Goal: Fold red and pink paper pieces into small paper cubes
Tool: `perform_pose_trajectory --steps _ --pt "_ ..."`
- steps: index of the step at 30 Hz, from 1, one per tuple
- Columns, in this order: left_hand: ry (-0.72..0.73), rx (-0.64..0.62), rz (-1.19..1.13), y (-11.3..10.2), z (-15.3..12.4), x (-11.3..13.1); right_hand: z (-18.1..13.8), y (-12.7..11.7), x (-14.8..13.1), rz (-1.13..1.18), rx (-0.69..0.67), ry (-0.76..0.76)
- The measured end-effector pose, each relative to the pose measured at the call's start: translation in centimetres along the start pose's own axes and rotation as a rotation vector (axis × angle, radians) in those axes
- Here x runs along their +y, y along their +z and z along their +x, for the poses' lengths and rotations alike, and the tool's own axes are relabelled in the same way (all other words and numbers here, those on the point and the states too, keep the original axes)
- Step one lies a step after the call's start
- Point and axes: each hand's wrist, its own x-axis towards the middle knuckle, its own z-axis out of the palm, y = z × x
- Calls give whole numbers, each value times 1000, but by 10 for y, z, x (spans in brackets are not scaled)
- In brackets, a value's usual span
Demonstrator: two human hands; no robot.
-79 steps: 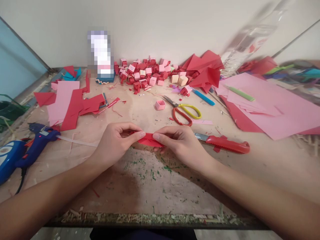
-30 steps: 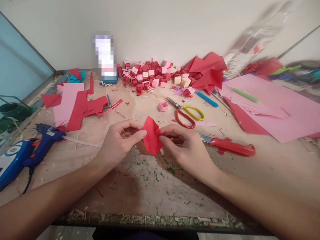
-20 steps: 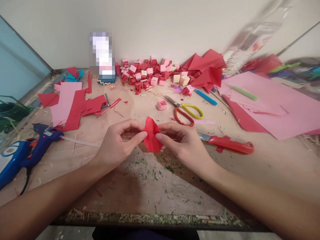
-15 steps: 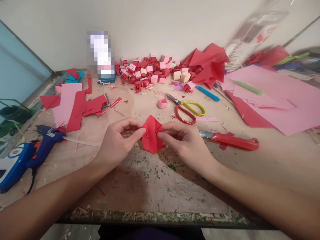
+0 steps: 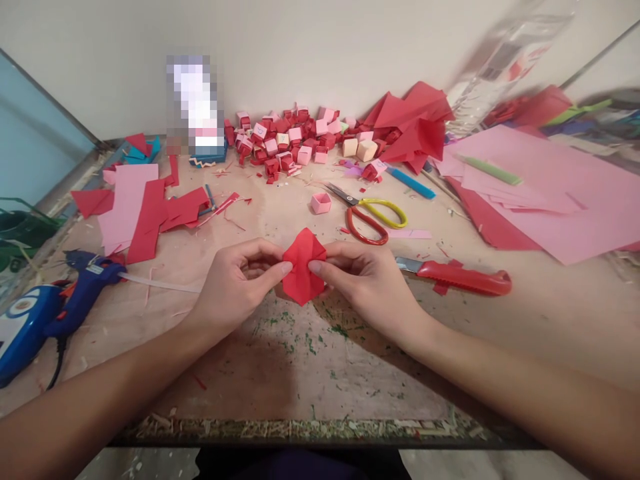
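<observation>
Red paper (image 5: 303, 273), sides partly behind hands (image 5: 240, 283) (image 5: 367, 287)

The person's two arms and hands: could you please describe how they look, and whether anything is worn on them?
Both the left forearm and right forearm show no sleeve. The left hand and right hand have no gloves. No watch, bracelet or ring is visible, though some fingers are hidden.

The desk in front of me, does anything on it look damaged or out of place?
Pale flakes line the near edge of the desk and look rough; loose shavings or worn board, I can't tell. Small paper scraps lie strewn about. The red cutter seems badly placed, its metal end towards the right hand.
</observation>
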Motion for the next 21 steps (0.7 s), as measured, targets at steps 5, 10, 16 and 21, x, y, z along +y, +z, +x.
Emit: perform_pose_trajectory --steps 5,10,16,21 --pt "-37 17 16 -1 0 -3 -1 0 -1 -27 10 11" --pt "56 22 78 -2 0 -2 -1 0 -2 -50 23 5" --pt "138 -32 34 -2 -1 -2 0 1 -2 -63 -25 -93" --pt "175 -82 54 -2 -2 0 -1 2 -3 -74 -45 -126"
